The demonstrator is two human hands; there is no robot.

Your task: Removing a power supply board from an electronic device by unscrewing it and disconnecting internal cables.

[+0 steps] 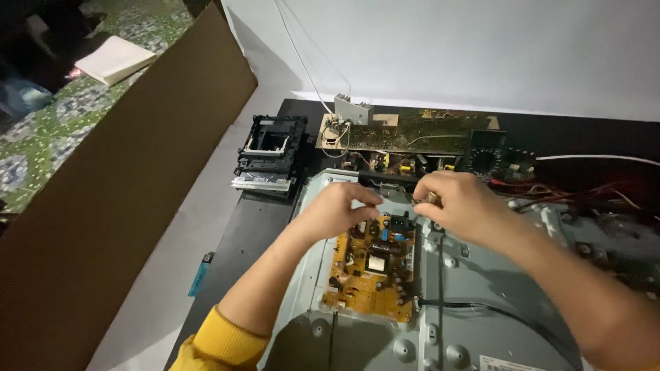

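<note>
Circuit board [375,268] under pinching right hand [462,206]

The circuit board [375,264] under the hands is orange-yellow, set on a pale grey metal chassis [481,295]. The counter [254,233] is black. A sleeve [220,340] is mustard yellow. The cardboard sheet [117,185] is plain brown, the floor [41,130] patterned green and white, the wall [447,48] white.
</note>
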